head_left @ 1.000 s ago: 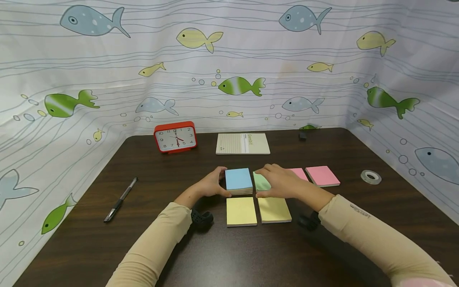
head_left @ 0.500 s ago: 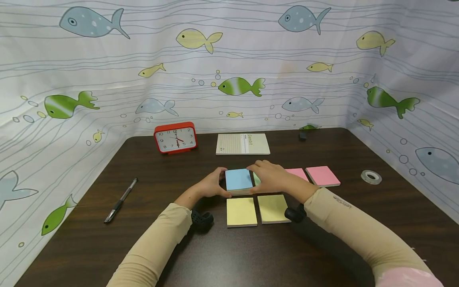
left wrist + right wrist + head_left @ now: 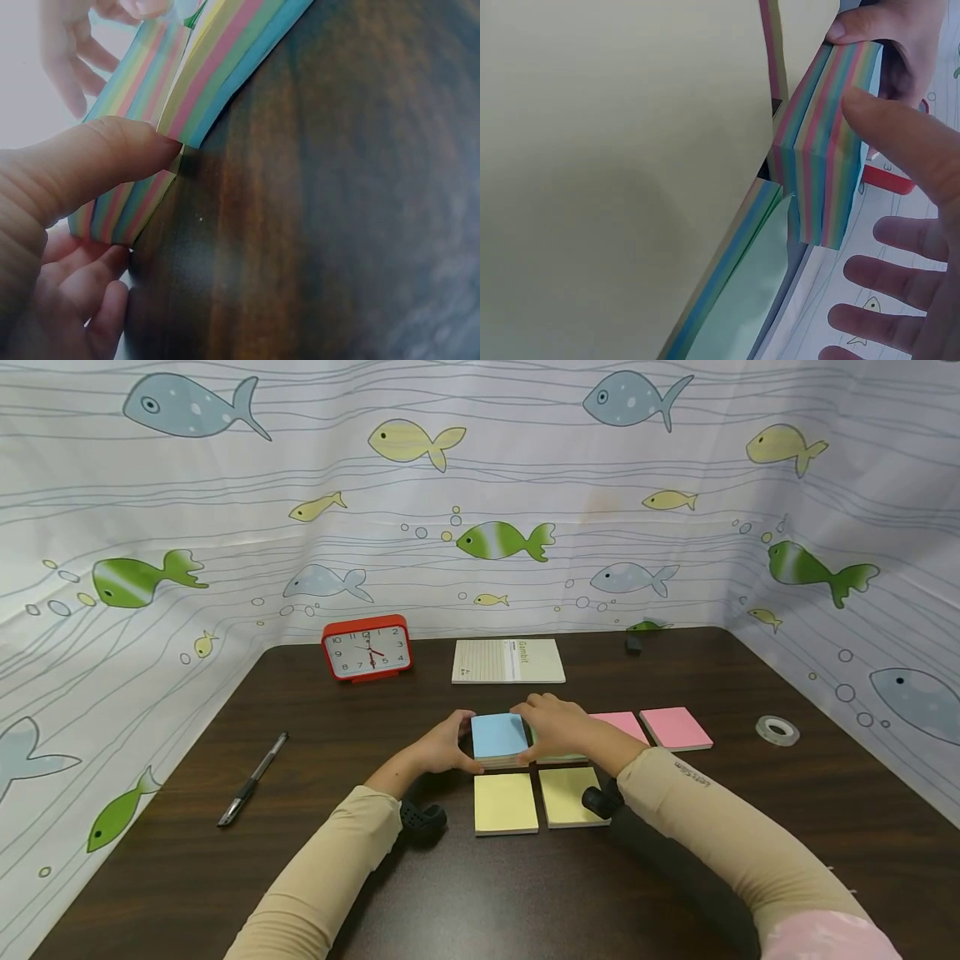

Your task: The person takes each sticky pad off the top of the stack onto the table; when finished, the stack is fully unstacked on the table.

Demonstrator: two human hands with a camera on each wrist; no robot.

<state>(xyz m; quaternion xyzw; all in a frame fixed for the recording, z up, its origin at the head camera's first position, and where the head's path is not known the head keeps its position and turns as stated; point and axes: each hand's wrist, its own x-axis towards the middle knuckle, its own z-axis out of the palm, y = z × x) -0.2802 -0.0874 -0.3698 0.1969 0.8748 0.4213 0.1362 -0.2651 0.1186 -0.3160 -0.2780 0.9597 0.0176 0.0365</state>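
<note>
A stack of sticky note pads with a blue top (image 3: pixel 498 735) and colour-striped sides stands mid-table. My left hand (image 3: pixel 442 746) grips its left end, thumb on the near side and fingertips at the far left corner. At its right end is my right hand (image 3: pixel 555 727). The right thumb (image 3: pixel 900 127) touches the striped near side, while the other right fingers (image 3: pixel 885 277) extend apart from the stack in the right wrist view. Right beside the stack lies a green sticky note pad (image 3: pixel 742 277), mostly hidden under the right hand in the head view.
Two yellow pads (image 3: pixel 506 804) lie in front of the stack, and two pink pads (image 3: pixel 677 728) to the right. Farther back are a red clock (image 3: pixel 367 647) and a notebook (image 3: pixel 507 661). A pen (image 3: pixel 252 779) lies left, a tape roll (image 3: pixel 777 731) right.
My right hand has moved left from the green pad to the right end of the blue-topped stack. The left hand has stayed at the left end.
</note>
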